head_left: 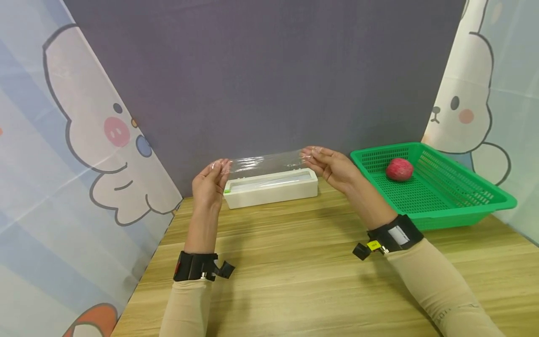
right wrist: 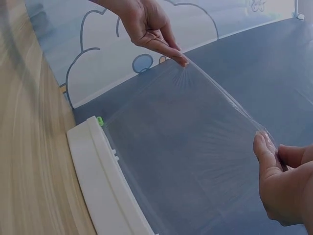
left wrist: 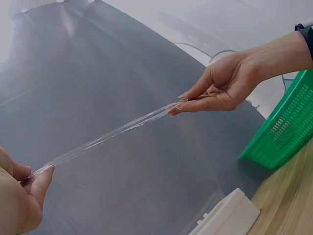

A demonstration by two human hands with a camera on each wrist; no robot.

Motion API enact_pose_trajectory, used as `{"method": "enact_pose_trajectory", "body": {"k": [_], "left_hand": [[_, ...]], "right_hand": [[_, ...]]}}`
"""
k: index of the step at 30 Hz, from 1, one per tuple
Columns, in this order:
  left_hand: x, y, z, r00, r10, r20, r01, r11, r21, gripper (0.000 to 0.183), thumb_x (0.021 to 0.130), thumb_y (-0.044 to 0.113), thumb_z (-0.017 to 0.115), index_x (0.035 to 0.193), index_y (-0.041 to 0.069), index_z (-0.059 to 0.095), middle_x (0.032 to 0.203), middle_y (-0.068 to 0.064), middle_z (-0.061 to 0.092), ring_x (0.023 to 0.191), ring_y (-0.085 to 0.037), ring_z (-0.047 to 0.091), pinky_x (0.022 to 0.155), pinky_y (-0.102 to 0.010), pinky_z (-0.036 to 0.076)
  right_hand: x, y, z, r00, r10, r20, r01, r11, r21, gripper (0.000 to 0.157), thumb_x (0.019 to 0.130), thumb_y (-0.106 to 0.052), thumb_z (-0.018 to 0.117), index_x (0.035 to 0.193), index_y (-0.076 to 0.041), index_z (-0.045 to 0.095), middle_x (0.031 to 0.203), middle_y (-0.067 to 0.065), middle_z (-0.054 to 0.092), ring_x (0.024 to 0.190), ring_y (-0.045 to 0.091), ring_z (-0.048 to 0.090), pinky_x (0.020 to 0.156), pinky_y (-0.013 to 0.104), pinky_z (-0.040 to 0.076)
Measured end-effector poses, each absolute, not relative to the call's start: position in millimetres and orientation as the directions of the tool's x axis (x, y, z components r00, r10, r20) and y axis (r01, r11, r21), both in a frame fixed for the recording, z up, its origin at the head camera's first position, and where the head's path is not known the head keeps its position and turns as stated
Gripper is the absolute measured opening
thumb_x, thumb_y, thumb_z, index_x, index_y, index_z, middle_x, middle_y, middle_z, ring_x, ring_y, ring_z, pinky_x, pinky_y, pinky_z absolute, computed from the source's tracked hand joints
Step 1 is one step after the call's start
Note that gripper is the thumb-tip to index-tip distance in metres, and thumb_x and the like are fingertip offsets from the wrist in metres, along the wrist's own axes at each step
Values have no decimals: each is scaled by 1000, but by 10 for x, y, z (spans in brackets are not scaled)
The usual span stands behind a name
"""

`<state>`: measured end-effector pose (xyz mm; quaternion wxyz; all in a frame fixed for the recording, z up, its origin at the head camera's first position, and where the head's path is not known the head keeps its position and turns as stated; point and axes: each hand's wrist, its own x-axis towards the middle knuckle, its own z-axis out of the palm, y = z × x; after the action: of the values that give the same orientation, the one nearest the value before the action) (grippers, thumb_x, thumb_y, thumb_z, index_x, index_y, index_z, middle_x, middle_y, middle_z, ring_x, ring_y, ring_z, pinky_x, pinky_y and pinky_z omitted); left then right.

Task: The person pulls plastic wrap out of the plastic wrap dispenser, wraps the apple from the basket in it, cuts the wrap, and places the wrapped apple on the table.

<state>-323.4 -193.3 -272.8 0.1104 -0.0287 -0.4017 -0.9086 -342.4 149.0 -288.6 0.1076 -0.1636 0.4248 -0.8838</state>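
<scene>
Below — wood-grain table [head_left: 290, 276]; behind, grey backdrop [head_left: 261, 84]; alongside, cartoon-print panels [head_left: 80, 107]; left hand [head_left: 208, 184], right hand [head_left: 335, 167], both pinching clear film [head_left: 258, 163].

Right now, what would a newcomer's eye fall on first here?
Probably the bright green basket on the right of the table, with a red round thing inside. Next comes the shiny clear film, stretched between the left hand and right hand, above the white box near the grey backdrop.
</scene>
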Motion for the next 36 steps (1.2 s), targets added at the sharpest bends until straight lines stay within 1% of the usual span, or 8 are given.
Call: {"method": "enact_pose_trajectory", "body": {"k": [4, 11, 15, 19, 24, 27, 32, 36], "left_hand": [[-3200, -1934, -2681, -975, -171, 143, 222, -677, 702, 15, 104, -1, 61, 115, -10, 66, 101, -20, 77, 94, -24, 79, 93, -30, 58], [-3122, -1936, -2605, -966, -175, 190, 258, -689, 678, 15, 103, -2, 62, 115, -11, 66, 101, -21, 77, 97, -27, 79, 92, -30, 59], [-3083, -1926, -2570, -955, -187, 232, 297, -667, 683, 14, 104, -1, 61, 113, -10, 65, 100, -21, 78, 99, -27, 79, 92, -30, 59], [-3040, -1913, -2541, -945, -203, 256, 325, -657, 680, 11, 103, -2, 62, 110, -10, 66, 100, -21, 78, 103, -29, 78, 93, -31, 59], [-2982, -1907, -2516, -939, -214, 270, 342, -665, 664, 11, 103, -3, 62, 107, -10, 69, 100, -21, 78, 100, -28, 78, 92, -31, 59], [-2942, -1895, -2494, -931, -218, 292, 361, -661, 658, 11, 103, -3, 62, 105, -9, 70, 99, -21, 78, 97, -27, 79, 92, -31, 59], [-2880, -1876, -2443, -918, -221, 329, 389, -665, 638, 10, 102, -4, 63, 102, -10, 70, 96, -21, 78, 93, -27, 79, 90, -32, 60], [-2833, -1863, -2398, -910, -223, 350, 404, -671, 623, 10, 101, -4, 64, 102, -12, 70, 95, -22, 78, 91, -27, 80, 87, -32, 61]], "right_hand": [[-3395, 1504, -2847, -914, -341, 219, 44, -620, -783, 56, 112, -5, 47, 163, 6, 27, 168, 25, 29, 121, 19, 70, 107, 30, 51], [-3346, 1514, -2773, -906, -345, 245, 35, -639, -768, 58, 111, -4, 48, 163, 7, 26, 168, 26, 28, 121, 20, 70, 105, 30, 53], [-3314, 1519, -2737, -906, -333, 262, 22, -655, -755, 58, 110, -3, 52, 161, 9, 29, 160, 26, 40, 120, 23, 71, 103, 31, 54], [-3277, 1530, -2707, -901, -327, 284, 4, -661, -750, 60, 109, -3, 54, 161, 10, 28, 150, 24, 55, 120, 24, 71, 102, 31, 55], [-3231, 1531, -2671, -894, -332, 300, -11, -655, -755, 59, 109, -3, 53, 161, 10, 30, 144, 20, 62, 126, 25, 68, 103, 32, 54], [-3201, 1531, -2647, -892, -325, 315, -24, -661, -750, 53, 109, -3, 53, 157, 10, 37, 141, 20, 65, 125, 25, 68, 103, 32, 54], [-3142, 1527, -2598, -884, -314, 348, -43, -685, -727, 36, 108, -2, 54, 143, 9, 57, 137, 21, 67, 116, 25, 73, 100, 32, 56], [-3082, 1533, -2555, -868, -322, 379, -45, -709, -704, 30, 108, -1, 55, 136, 8, 63, 135, 22, 68, 113, 25, 74, 99, 33, 57]]}}
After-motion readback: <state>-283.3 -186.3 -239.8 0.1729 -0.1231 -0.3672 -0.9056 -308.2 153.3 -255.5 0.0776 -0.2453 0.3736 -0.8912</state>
